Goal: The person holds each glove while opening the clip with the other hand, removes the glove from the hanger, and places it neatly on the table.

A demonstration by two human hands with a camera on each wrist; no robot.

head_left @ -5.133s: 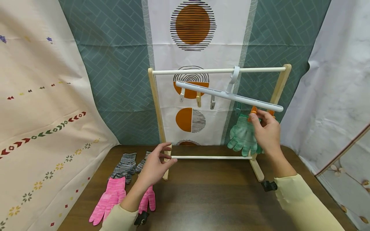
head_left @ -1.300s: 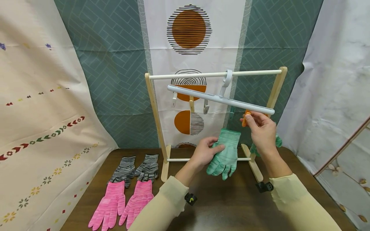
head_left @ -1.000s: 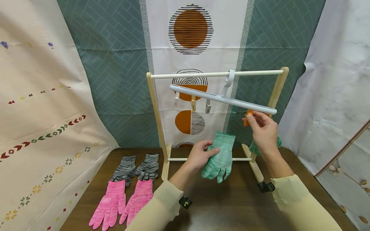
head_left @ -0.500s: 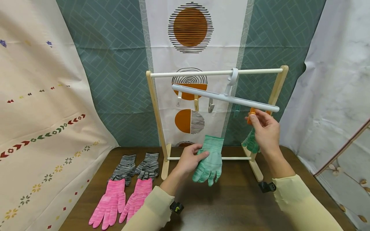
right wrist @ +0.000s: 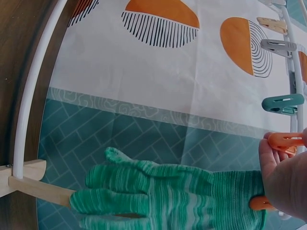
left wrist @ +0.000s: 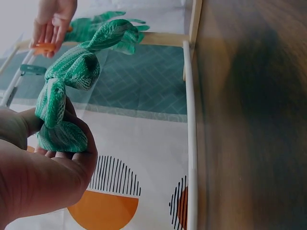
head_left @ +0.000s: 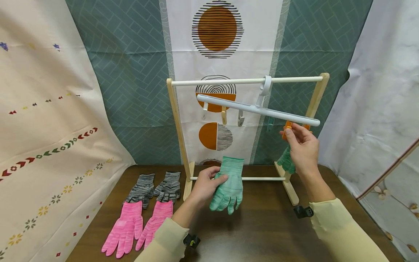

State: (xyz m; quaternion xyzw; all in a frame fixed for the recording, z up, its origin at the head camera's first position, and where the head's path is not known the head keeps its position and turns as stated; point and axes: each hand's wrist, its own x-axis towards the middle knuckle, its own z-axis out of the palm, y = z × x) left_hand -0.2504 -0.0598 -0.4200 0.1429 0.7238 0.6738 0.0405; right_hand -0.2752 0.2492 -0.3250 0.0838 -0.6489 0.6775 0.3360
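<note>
My left hand (head_left: 202, 186) pinches a green striped knit glove (head_left: 231, 183) between thumb and fingers, its cuff up and its fingers hanging above the table. In the left wrist view the glove (left wrist: 72, 72) is seen bunched along its edge. My right hand (head_left: 305, 149) pinches an orange clip (head_left: 287, 128) on the light grey hanger (head_left: 235, 104), which slopes down to the right. A second green glove (head_left: 286, 161), partly hidden behind my right hand, hangs from another orange clip (right wrist: 260, 203) at the hanger's right end.
The hanger hooks over the top bar of a wooden rack (head_left: 216, 82). Along it hang a white clip (head_left: 204, 110), a beige clip (head_left: 224, 115), a grey clip (head_left: 240, 118) and a teal clip (head_left: 270, 124). Pink gloves (head_left: 126, 227) and grey gloves (head_left: 141, 187) lie on the table's left.
The held green glove hung below the orange clip five seconds ago. My left hand has since taken it and carried it left and down. My right hand stays on the clip.
</note>
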